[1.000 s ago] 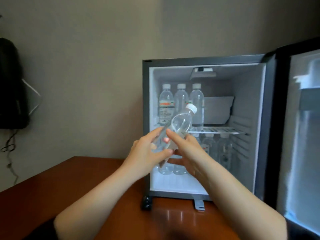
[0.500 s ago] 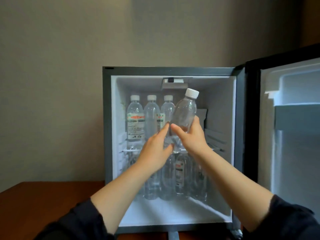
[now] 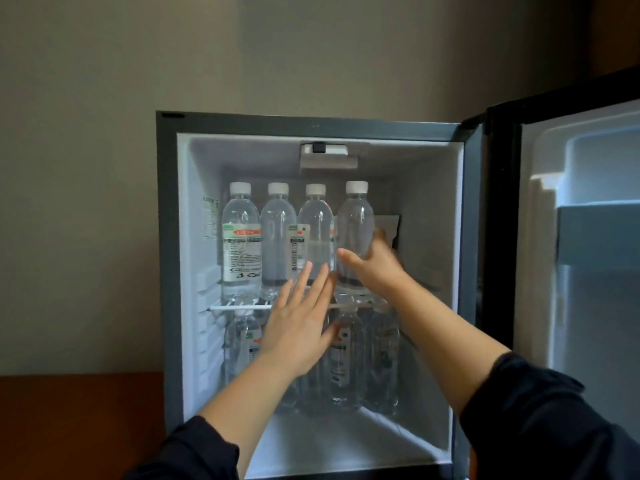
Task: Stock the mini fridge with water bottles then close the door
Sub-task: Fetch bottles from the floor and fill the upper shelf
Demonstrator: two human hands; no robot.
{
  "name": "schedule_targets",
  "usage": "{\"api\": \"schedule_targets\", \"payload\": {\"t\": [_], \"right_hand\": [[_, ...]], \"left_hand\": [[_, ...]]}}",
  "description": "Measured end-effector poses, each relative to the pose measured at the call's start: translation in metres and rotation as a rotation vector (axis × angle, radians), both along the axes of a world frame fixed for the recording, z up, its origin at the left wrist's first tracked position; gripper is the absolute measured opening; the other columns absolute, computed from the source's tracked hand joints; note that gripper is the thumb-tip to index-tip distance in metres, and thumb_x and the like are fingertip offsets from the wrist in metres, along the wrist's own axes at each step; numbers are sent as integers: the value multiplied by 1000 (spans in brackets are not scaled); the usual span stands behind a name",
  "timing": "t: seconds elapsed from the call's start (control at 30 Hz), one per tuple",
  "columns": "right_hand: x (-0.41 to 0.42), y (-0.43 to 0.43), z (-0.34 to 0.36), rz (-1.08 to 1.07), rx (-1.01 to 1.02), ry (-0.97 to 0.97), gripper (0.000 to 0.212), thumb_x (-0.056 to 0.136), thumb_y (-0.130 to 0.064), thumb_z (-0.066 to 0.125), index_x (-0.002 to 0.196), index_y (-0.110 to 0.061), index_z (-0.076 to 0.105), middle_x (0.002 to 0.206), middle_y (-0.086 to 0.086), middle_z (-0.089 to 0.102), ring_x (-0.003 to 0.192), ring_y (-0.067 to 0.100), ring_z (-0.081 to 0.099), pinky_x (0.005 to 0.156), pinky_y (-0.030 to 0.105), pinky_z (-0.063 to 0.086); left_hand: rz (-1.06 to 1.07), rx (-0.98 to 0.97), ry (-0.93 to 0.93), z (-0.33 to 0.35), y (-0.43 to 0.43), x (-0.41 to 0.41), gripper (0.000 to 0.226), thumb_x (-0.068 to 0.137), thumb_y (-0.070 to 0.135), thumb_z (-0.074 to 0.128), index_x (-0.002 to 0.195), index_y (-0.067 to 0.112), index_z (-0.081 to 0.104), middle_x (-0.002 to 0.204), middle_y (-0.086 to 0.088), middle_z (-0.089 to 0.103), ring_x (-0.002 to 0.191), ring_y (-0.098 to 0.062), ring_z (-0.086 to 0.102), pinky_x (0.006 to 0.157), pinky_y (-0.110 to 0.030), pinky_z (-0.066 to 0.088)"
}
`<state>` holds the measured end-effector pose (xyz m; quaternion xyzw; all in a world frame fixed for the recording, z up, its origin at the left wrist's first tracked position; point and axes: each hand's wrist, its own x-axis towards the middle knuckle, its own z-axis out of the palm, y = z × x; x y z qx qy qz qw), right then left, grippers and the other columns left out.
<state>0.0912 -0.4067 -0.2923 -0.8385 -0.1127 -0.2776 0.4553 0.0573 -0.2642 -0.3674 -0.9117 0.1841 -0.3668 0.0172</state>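
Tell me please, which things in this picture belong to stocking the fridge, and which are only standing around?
Belong to the job:
- clear plastic water bottle with white cap, held by the right hand
- open left hand
- grey mini fridge, white wire shelf
- open black fridge door
- three upright clear bottles on the shelf

Only standing around:
- reddish-brown wooden tabletop
- beige wall

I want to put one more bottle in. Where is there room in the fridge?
On the top shelf, a gap lies between the bottle held by the right hand and the right wall. The shelf's left is crowded with three bottles. The door shelf looks bare.
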Motion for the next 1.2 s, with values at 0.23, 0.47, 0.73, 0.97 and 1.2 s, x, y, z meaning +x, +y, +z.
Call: {"api": "schedule_targets", "payload": {"t": [0.23, 0.47, 0.73, 0.97, 1.2], "right_hand": [[17, 6, 1, -74, -44, 71, 71, 86, -50, 57, 140, -17, 26, 134, 7, 52, 117, 29, 55, 95, 48, 48], [17, 10, -21, -105, -32, 48, 49, 93, -37, 54, 131, -8, 43, 128, 10, 59, 116, 28, 57, 87, 27, 39], [-4, 8, -33, -307, -293, 130, 38, 95, -39, 49, 111, -5, 53, 113, 15, 65, 103, 32, 61, 76, 29, 43], [-49, 17, -69, -327, -499, 16, 29, 96, -35, 42, 111, -13, 53, 116, 15, 61, 110, 34, 54, 84, 37, 46], [-104, 48, -90, -150, -554, -44, 33, 97, -28, 45, 124, -11, 54, 128, 11, 57, 119, 30, 51, 103, 36, 33]], "left_hand": [[12, -50, -41, -14, 2, 4, 74, 95, 54, 24, 145, 23, -20, 154, 5, -22, 144, -18, -20, 119, -41, 4], [0, -49, -18, -20, 7, -2, 76, 86, 59, 17, 148, 24, -9, 159, 2, -5, 147, -18, -3, 117, -41, 11], [13, -37, 68, -15, 9, -12, 75, 92, 55, 29, 149, 20, -2, 159, 1, 6, 147, -18, 1, 120, -42, 3], [101, -35, 230, -22, 30, -47, 77, 95, 46, 34, 148, 19, -15, 157, 2, -18, 144, -16, -19, 117, -41, -11], [62, -110, 396, -41, 83, -103, 67, 94, 43, 41, 149, 19, 12, 159, 2, 6, 147, -14, 0, 119, -37, -1]]}}
